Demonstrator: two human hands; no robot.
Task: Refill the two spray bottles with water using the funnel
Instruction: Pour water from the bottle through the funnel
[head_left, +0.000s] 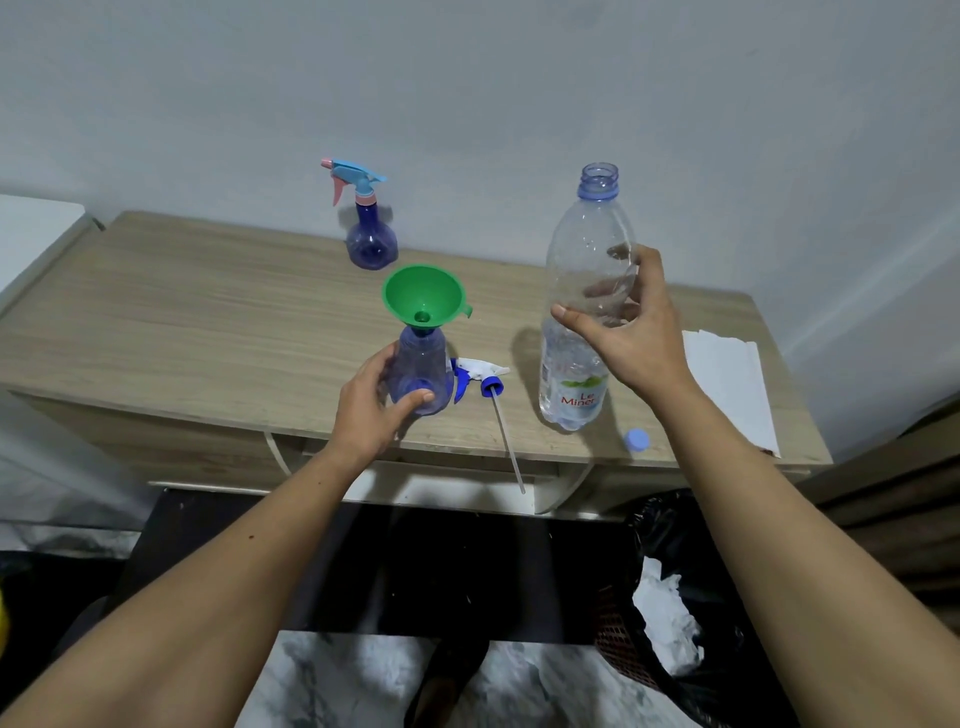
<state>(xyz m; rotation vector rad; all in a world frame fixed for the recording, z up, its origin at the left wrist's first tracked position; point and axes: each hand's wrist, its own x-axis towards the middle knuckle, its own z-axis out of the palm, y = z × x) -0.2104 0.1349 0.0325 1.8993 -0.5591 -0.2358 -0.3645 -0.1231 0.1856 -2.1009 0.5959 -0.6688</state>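
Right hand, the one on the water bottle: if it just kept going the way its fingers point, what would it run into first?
Nothing more than the water bottle it already grips. The right hand points left and slightly up. Past the bottle, the green funnel in the near spray bottle probably comes next, though depth is unclear.

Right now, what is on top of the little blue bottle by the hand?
A green funnel sits in the neck of the spray bottle the left hand holds. The funnel's stem is hidden inside.
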